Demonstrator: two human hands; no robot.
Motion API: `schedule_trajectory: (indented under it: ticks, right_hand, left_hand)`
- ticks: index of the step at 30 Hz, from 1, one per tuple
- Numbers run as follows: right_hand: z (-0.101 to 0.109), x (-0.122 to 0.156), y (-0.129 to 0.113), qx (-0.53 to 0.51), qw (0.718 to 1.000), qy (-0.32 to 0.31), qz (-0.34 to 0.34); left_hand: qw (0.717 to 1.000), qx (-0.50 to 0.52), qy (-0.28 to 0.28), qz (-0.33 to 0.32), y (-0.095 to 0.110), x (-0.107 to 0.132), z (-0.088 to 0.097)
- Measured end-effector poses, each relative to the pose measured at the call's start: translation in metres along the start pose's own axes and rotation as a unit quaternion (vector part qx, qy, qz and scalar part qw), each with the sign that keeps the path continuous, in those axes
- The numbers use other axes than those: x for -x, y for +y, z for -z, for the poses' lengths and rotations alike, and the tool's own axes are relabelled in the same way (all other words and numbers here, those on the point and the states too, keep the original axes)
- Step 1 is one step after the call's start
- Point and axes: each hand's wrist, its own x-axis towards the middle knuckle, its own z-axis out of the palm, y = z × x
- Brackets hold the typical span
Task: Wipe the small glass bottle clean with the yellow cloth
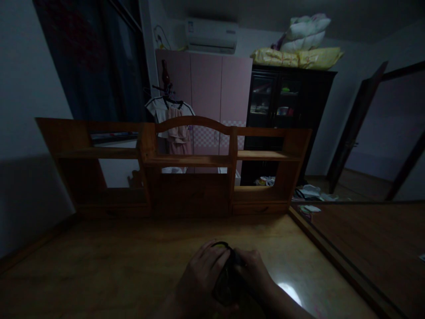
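Note:
Low in the middle of the head view, both hands are at a dark object [225,283] with a curved black rim and a small yellowish patch near its top. Its kind cannot be made out in the dim light. My left hand [203,277] is closed over its left side, fingers bent across the upper part. My right hand [255,270] grips the object's upper right edge, with fingertips partly hidden behind dark material. The object's lower part fades into shadow between the wrists. Beneath the hands lies a smooth wooden surface [133,261].
A wooden shelf unit [189,160] with open compartments stands at the surface's far edge. A raised wooden edge [327,250] runs along the right. Beyond are a pink wardrobe [206,84], hanging clothes [175,119], a dark cabinet [308,102] and a door [357,119].

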Motion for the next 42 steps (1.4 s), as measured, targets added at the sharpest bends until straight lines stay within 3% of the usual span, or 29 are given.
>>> schedule_trajectory:
  ticks: [15, 26, 34, 42]
  right_hand:
    - [0.000, -0.003, -0.004, -0.077, 0.994, -0.005, 0.078]
    - [-0.002, -0.003, -0.007, -0.104, 0.993, 0.019, 0.059]
    - [-0.002, -0.007, -0.026, -0.237, 0.969, 0.035, -0.060]
    - [-0.008, -0.012, -0.022, -0.321, 0.925, 0.059, -0.197]
  left_hand:
    - [1.000, -0.024, -0.003, 0.011, 0.000, -0.002, 0.004]
    - [0.999, -0.007, -0.003, 0.044, -0.002, 0.002, 0.002]
    - [0.998, -0.008, 0.034, 0.053, -0.004, 0.003, 0.000]
    - [0.997, -0.006, 0.052, 0.061, -0.005, 0.003, 0.000]
